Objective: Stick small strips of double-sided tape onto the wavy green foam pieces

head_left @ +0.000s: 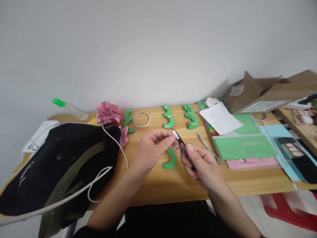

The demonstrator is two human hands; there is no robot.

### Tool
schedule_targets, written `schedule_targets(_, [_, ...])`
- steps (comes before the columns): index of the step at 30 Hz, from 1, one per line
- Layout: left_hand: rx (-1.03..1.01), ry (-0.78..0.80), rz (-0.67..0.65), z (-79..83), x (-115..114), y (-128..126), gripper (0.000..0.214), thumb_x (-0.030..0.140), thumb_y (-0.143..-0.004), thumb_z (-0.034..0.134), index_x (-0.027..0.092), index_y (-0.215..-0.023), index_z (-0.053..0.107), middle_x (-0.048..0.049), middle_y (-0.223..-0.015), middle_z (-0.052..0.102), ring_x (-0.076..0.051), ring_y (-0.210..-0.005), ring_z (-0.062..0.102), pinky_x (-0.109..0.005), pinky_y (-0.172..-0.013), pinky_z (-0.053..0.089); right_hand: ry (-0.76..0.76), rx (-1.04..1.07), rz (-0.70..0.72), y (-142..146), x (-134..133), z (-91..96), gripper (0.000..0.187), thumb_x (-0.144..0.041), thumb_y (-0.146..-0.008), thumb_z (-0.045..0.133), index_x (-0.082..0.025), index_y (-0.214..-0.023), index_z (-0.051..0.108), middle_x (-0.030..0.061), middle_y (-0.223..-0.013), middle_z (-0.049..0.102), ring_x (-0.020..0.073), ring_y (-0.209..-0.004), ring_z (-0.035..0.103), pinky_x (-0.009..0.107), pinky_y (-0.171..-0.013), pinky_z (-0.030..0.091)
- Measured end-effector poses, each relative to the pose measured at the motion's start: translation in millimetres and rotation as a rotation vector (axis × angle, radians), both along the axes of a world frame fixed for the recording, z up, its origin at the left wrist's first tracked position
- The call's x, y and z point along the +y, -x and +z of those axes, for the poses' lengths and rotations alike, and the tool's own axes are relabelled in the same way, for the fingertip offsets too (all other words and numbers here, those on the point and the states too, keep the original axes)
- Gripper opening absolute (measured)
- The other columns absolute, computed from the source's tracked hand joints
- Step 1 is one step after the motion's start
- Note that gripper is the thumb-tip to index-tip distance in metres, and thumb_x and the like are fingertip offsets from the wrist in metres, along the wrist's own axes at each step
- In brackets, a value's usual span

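Note:
Over the wooden table (148, 188), my right hand (201, 165) is closed around dark scissors (183, 148), their tips pointing up and left. My left hand (155, 147) pinches a small white strip (175, 134) against the blades. Directly below lies a wavy green cutout (169, 160), partly hidden by the fingers. Another green cutout (168, 116) bearing small white strips is farther back. To its right is a stack of green cutouts (190, 116), and a further green piece (127, 119) rests at the left. Beside that piece sits a thin white tape ring (142, 119).
At left are a black bag (81, 155), a white cable (61, 201) and pink paper flowers (109, 113). A grey pen-like tool (208, 148), white paper (221, 118), green packs (244, 145) and an open cardboard box (267, 94) occupy the right.

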State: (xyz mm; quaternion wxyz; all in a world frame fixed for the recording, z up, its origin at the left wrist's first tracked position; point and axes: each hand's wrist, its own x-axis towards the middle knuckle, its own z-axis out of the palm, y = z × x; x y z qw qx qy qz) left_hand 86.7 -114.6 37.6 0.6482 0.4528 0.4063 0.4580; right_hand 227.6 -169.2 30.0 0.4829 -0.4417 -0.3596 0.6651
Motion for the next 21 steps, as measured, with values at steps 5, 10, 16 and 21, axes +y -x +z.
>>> schedule_targets(5, [0.007,0.016,-0.024,0.7,0.2,1.8,0.011,0.025,-0.07,0.071,0.016,-0.069,0.065,-0.0003,-0.062,0.068,-0.013,-0.059,0.064,-0.027,-0.062,0.054,0.005,0.006,-0.013,-0.4,-1.2,1.7,0.04,-0.053,-0.085,0.06,-0.015,-0.074,0.059,-0.0093,-0.054,0.035,0.0001,-0.033,0.023,0.017,-0.031,0.012])
schedule_targets(10, [-0.026,0.013,-0.056,0.7,0.5,2.7,0.01,0.024,-0.071,0.071,0.016,-0.069,0.065,0.0,-0.063,0.069,-0.012,-0.059,0.065,-0.025,-0.061,0.054,0.001,-0.01,-0.011,-1.5,-2.2,2.3,0.04,-0.054,-0.083,0.06,-0.015,-0.073,0.061,-0.0094,-0.053,0.034,0.0007,-0.033,0.021,0.018,-0.03,0.011])
schedule_targets(16, [-0.019,0.014,-0.052,1.3,0.5,3.7,0.01,0.024,-0.07,0.072,0.016,-0.069,0.066,-0.0007,-0.063,0.07,-0.012,-0.059,0.065,-0.025,-0.061,0.054,0.009,-0.024,-0.02,-1.5,-3.5,3.8,0.04,-0.054,-0.083,0.06,-0.015,-0.076,0.063,-0.0091,-0.053,0.034,0.0011,-0.033,0.021,0.018,-0.03,0.01])
schedule_targets(21, [-0.022,0.013,-0.06,2.0,0.3,4.0,0.009,0.023,-0.071,0.071,0.016,-0.068,0.067,-0.0005,-0.062,0.069,-0.012,-0.059,0.065,-0.025,-0.061,0.055,-0.002,-0.008,-0.014,-0.9,-3.7,3.6,0.039,-0.053,-0.084,0.06,-0.015,-0.077,0.063,-0.0096,-0.052,0.033,0.0013,-0.033,0.02,0.018,-0.03,0.01])
